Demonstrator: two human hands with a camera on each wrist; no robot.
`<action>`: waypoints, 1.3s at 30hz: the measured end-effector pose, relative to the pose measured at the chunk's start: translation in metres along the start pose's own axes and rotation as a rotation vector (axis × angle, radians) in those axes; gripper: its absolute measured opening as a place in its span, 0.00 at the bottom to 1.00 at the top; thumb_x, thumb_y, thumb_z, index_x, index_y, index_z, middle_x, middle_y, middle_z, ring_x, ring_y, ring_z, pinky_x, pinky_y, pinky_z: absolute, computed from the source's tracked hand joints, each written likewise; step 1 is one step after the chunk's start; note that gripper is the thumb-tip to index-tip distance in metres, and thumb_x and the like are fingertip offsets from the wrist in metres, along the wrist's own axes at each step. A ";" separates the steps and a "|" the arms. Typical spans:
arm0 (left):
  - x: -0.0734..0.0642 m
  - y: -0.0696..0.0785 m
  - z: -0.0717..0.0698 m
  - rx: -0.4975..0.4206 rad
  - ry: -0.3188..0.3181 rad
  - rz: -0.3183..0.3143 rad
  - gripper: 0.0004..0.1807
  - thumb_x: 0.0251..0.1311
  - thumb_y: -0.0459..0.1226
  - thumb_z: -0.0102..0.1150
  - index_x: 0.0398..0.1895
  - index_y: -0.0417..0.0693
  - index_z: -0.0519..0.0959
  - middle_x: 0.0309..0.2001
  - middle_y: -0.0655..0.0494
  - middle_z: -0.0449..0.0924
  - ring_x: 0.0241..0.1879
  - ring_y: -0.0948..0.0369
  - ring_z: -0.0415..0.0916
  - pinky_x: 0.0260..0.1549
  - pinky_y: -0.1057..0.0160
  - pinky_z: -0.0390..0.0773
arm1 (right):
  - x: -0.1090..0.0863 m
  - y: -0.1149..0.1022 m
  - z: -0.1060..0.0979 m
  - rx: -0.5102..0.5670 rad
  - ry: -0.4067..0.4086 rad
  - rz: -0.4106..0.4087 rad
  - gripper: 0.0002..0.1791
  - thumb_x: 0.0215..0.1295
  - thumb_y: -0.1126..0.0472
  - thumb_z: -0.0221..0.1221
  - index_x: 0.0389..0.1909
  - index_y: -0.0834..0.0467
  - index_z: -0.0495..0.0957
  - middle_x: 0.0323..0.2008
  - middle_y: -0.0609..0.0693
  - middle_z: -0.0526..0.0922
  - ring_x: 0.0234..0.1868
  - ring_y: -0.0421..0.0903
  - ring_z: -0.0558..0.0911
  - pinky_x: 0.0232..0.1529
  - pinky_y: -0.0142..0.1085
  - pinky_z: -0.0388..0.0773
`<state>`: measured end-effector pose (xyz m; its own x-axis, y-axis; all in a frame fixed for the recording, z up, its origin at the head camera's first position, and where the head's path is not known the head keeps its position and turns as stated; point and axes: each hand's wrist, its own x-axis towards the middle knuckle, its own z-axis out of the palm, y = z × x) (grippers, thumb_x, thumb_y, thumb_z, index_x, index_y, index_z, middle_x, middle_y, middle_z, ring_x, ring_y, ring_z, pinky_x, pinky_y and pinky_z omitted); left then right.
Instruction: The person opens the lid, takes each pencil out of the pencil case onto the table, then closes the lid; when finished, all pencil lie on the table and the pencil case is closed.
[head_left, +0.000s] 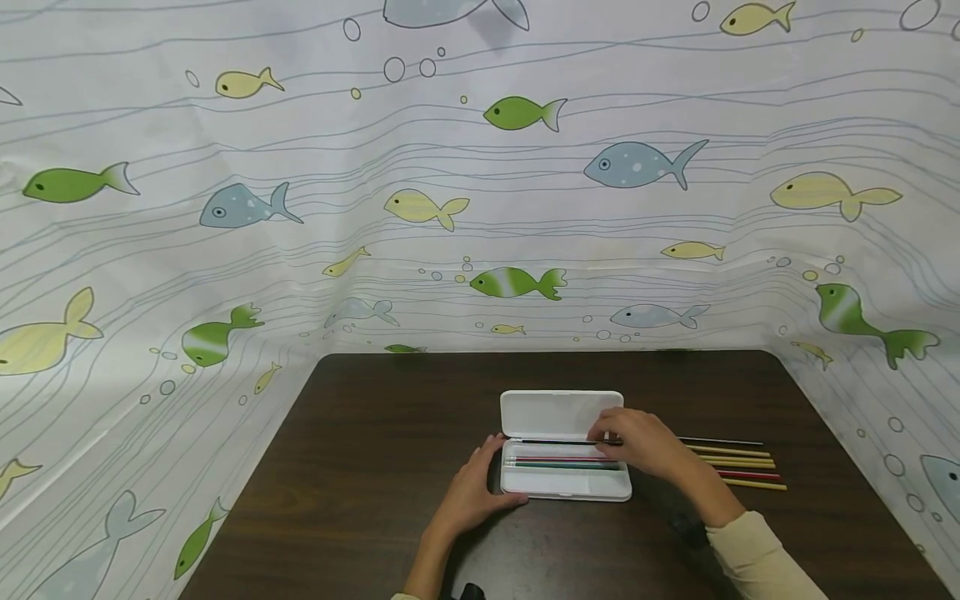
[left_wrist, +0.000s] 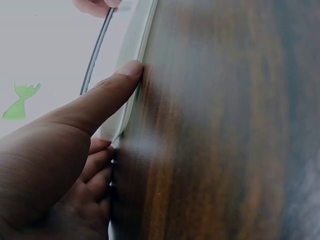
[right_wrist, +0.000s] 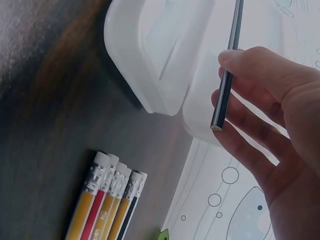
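Note:
A white pencil case (head_left: 567, 497) lies with its lid (head_left: 551, 414) raised at the back. My left hand (head_left: 471, 493) holds the case's left end, thumb along the front edge and the other fingers round the corner. Inside lie a red pencil (head_left: 555, 458) and a green pencil (head_left: 558, 466), lengthwise. My right hand (head_left: 643, 440) pinches a black pencil (right_wrist: 223, 97) near its plain end between thumb and fingertips. That pencil stretches left along the back of the case, by the hinge. In the left wrist view, the thumb hides part of the case.
To the right of the case, several pencils (head_left: 738, 463), yellow, red and dark, lie side by side on the dark wooden table (head_left: 360, 467). Their white erasers (right_wrist: 102, 160) face the right wrist camera. A fish-patterned sheet (head_left: 450, 167) hangs behind and around the table.

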<state>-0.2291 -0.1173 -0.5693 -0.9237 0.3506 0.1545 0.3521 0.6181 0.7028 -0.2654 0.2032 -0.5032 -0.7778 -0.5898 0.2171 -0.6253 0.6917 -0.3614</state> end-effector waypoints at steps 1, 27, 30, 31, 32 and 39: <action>0.000 0.000 0.000 0.002 0.000 -0.001 0.53 0.46 0.58 0.74 0.73 0.49 0.61 0.73 0.42 0.58 0.69 0.38 0.56 0.59 0.32 0.61 | 0.000 0.000 -0.002 -0.004 -0.005 -0.002 0.08 0.57 0.63 0.69 0.38 0.51 0.86 0.35 0.38 0.81 0.34 0.37 0.78 0.34 0.37 0.77; -0.001 0.001 -0.002 0.000 -0.005 -0.020 0.53 0.45 0.57 0.74 0.73 0.50 0.61 0.73 0.43 0.57 0.69 0.37 0.56 0.57 0.29 0.60 | -0.103 0.057 -0.053 -0.099 0.046 0.178 0.12 0.52 0.63 0.72 0.35 0.44 0.84 0.34 0.32 0.79 0.33 0.33 0.79 0.30 0.35 0.79; -0.001 0.000 -0.001 0.004 -0.005 -0.023 0.53 0.45 0.58 0.74 0.73 0.51 0.61 0.73 0.44 0.57 0.69 0.38 0.55 0.57 0.30 0.60 | -0.118 0.066 -0.062 -0.100 0.024 0.213 0.13 0.51 0.63 0.73 0.35 0.45 0.84 0.33 0.33 0.79 0.32 0.33 0.79 0.30 0.34 0.78; -0.001 0.000 -0.001 0.004 -0.004 -0.023 0.53 0.45 0.58 0.74 0.73 0.51 0.61 0.73 0.44 0.57 0.69 0.38 0.56 0.57 0.30 0.60 | -0.122 0.068 -0.065 -0.103 0.024 0.222 0.13 0.50 0.64 0.73 0.34 0.45 0.84 0.33 0.34 0.79 0.32 0.32 0.79 0.30 0.34 0.78; -0.001 0.000 -0.001 0.005 -0.003 -0.022 0.53 0.45 0.59 0.73 0.73 0.51 0.61 0.73 0.44 0.57 0.69 0.38 0.56 0.57 0.30 0.60 | -0.126 0.070 -0.068 -0.111 0.029 0.233 0.14 0.49 0.64 0.73 0.34 0.44 0.84 0.33 0.33 0.79 0.32 0.32 0.79 0.30 0.34 0.78; -0.001 0.000 -0.001 0.003 -0.003 -0.017 0.53 0.45 0.58 0.74 0.73 0.50 0.61 0.73 0.42 0.58 0.68 0.36 0.56 0.57 0.29 0.60 | -0.138 0.075 -0.080 -0.155 0.058 0.265 0.14 0.48 0.63 0.74 0.33 0.43 0.85 0.31 0.32 0.78 0.32 0.32 0.79 0.28 0.35 0.77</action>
<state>-0.2281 -0.1181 -0.5685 -0.9290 0.3422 0.1405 0.3370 0.6262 0.7031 -0.2100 0.3698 -0.4874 -0.9146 -0.3584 0.1871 -0.3988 0.8761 -0.2711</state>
